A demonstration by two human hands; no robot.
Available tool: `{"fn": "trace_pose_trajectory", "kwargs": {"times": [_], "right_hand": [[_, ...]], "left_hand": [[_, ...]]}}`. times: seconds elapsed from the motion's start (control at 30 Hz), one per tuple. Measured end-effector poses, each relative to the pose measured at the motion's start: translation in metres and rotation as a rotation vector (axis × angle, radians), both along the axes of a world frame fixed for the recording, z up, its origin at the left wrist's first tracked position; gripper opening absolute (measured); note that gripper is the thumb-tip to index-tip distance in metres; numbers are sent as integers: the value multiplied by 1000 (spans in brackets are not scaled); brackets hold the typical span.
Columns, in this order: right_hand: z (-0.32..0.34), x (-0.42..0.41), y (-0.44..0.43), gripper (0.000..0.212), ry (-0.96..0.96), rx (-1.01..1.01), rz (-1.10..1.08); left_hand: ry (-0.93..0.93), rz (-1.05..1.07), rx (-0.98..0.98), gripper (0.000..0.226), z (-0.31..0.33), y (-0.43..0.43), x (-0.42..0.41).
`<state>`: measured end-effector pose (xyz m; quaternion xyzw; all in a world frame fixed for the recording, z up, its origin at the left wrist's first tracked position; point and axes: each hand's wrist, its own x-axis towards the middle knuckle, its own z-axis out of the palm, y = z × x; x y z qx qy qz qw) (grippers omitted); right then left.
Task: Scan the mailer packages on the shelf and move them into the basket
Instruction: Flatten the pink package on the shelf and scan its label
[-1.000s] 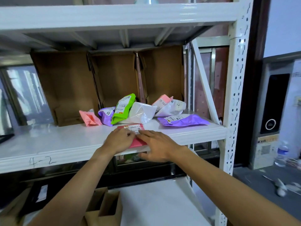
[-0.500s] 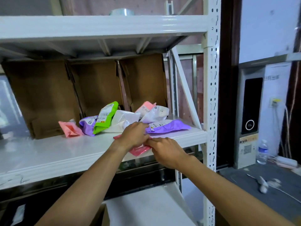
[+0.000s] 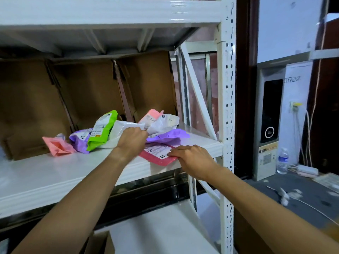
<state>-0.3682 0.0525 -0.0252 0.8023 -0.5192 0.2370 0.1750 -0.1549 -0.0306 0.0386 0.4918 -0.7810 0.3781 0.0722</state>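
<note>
Left hand: back turned to the camera, fingers hidden, so what they hold cannot be told. It covers the near end of the crumpled white plastic mailer and the left part of the flat pink-red plastic mailer. Right hand pinches and hides that mailer's right corner. Print on its white paper label is too small to read. Brown cardboard box: cut off by the lower edge.

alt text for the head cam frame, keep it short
A person's bare hands work at a white shelf: the right grip pinches a red mailer at the front edge, and the left grip holds a white mailer in a pile of coloured mailers.
</note>
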Motion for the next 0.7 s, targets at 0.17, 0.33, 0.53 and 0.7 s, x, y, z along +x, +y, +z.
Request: {"fn": "trace_pose_trajectory", "kwargs": {"times": [0.17,0.33,0.53,0.7], "right_hand": [[-2,-27,-6,41,-3,-4,-106],[5,-42,-17,37,0,31,-344],[21,-47,-25,37,26,206,-444],[37,-34,-36,51,-274,131,-414]], "left_hand": [[-6,-34,-42,26,-10,0,35],[-81,-43,-58,18,-12,10,53],[21,-51,-46,34,-31,0,88],[293,-49,-21,38,-43,-2,91]]}}
